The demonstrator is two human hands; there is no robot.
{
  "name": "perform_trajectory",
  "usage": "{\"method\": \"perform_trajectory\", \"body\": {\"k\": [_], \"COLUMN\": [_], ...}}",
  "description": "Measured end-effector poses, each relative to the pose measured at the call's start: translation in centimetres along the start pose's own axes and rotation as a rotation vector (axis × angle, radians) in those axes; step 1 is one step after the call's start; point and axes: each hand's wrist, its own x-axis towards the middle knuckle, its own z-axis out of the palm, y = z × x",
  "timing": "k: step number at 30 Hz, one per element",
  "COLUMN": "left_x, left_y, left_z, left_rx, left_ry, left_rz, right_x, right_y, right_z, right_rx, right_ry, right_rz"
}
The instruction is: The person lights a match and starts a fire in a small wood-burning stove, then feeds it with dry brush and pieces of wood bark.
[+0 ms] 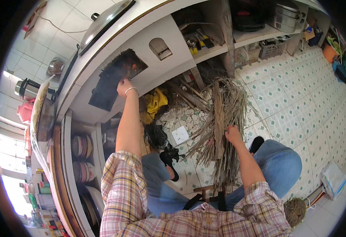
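My left hand (126,87), with a white bangle at its wrist, is at the mouth of a built-in stove (137,63), where a small flame glows in the dark firebox. A black metal stove door (102,94) stands swung open beside that hand, with thin smoke in front of it. Whether the fingers pinch anything is not clear. My right hand (234,135) has its fingers curled at a heap of dry stalks (235,103) on the floor. Beside it, a long piece of split wood (219,127) lies on top of the stalks. What the right fingers grasp is hidden.
A yellow plastic bag (156,102), a black plastic bag (155,136) and a white square tile (180,135) lie near my feet. Firewood (187,94) sits under the counter. A large domed pan lid (103,25) rests above the stove. Stacked bowls (82,145) fill a left shelf.
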Motion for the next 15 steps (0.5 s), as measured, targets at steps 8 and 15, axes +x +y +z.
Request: {"method": "perform_trajectory", "body": {"k": [8, 15], "left_x": [-10.8, -15.8], "left_y": [-6.9, -12.1], "left_z": [-8.0, -13.4], "left_rx": [-0.226, 0.188], "left_ry": [-1.049, -1.360], "left_rz": [0.000, 0.435], "right_x": [0.3, -2.0], "right_y": [2.2, -0.2], "right_z": [-0.7, 1.0], "right_rx": [0.102, 0.153], "right_ry": [0.396, 0.424], "right_rz": [0.072, 0.191]}}
